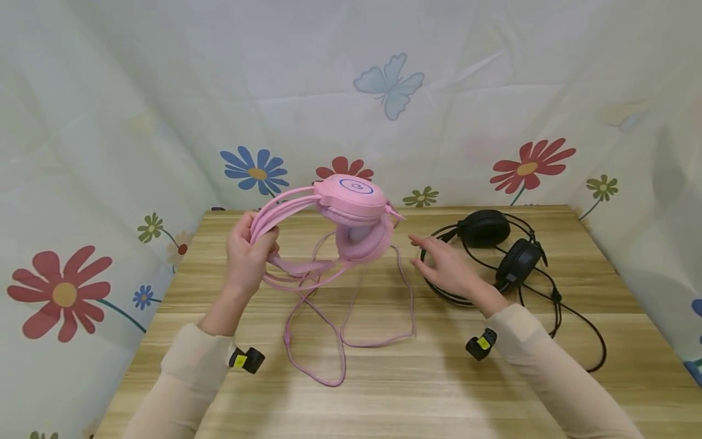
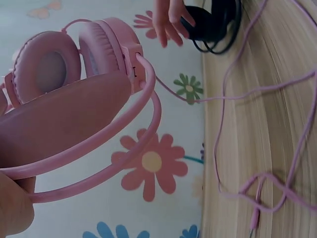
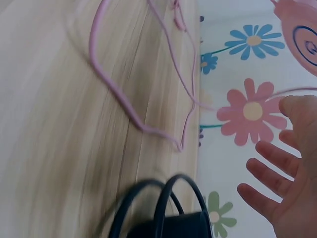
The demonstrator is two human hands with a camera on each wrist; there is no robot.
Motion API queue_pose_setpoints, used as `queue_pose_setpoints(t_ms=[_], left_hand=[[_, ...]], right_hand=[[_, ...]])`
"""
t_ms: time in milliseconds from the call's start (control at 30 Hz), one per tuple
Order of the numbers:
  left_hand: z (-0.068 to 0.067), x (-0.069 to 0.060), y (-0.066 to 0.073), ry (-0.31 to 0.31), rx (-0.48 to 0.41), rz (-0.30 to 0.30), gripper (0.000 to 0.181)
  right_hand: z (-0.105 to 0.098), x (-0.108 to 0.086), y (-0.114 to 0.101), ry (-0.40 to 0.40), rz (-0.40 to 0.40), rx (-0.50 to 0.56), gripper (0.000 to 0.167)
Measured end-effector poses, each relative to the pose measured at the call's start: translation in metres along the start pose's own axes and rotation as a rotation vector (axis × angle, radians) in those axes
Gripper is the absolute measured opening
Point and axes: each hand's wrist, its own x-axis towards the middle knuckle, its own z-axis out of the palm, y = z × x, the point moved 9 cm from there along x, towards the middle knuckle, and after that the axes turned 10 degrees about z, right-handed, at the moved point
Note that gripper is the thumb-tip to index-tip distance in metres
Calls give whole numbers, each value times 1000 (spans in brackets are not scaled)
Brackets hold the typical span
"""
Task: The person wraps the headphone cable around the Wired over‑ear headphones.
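Observation:
Pink headphones [image 1: 353, 198] are held up above the table by my left hand [image 1: 247, 256], whose fingers and thumb grip the headband. Both pink ear cups [image 2: 47, 67] show in the left wrist view, the headband's two thin tubes curving from the hand. The pink cable [image 1: 378, 343] hangs down and lies looped on the wood. My right hand [image 1: 450, 268] has its fingers extended, holding nothing, over the left side of the black headphones [image 1: 485, 228]; whether it touches them I cannot tell. In the right wrist view the right hand [image 3: 285, 183] has its fingers spread.
Black headphones' cable [image 1: 595, 332] trails over the right of the wooden table [image 1: 417, 390]. A flowered white curtain [image 1: 307, 110] stands behind and at both sides. Small black devices [image 1: 253, 360] sit at both wrists.

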Motion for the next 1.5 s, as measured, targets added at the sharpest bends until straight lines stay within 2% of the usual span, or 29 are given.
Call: queue_pose_setpoints(t_ms=[200, 367, 533, 633, 733, 833, 1000, 1133, 1233, 1300, 1400, 1500], left_hand=[[16, -7, 7, 1, -196, 67, 20], [25, -14, 9, 20, -339, 74, 18], [32, -19, 7, 23, -470, 65, 16], [34, -21, 6, 12, -514, 63, 15], [35, -22, 4, 6, -533, 57, 15], [36, -24, 3, -1, -547, 50, 15], [39, -28, -2, -8, -526, 27, 16], [39, -30, -5, 1, -523, 13, 18], [38, -31, -8, 12, -532, -3, 19], [37, -31, -11, 23, -539, -14, 19], [34, -31, -16, 39, -547, -31, 20], [31, -32, -21, 50, -543, -40, 22]], right_hand=[[12, 3, -1, -43, 93, 137, 57], [25, 1, 3, -74, 170, 226, 51], [34, -1, 2, -80, 156, 321, 43], [33, -1, 0, -43, 125, 351, 42], [31, 1, 0, -2, 107, 372, 42], [30, 4, 0, 5, 109, 406, 42], [31, 3, 9, -24, 209, 449, 35], [32, -1, 21, -39, 314, 620, 25], [30, -5, 28, -43, 381, 803, 26], [27, -8, 34, -25, 419, 886, 26], [18, -12, 43, 22, 475, 971, 22], [6, -16, 50, 75, 514, 986, 18]])
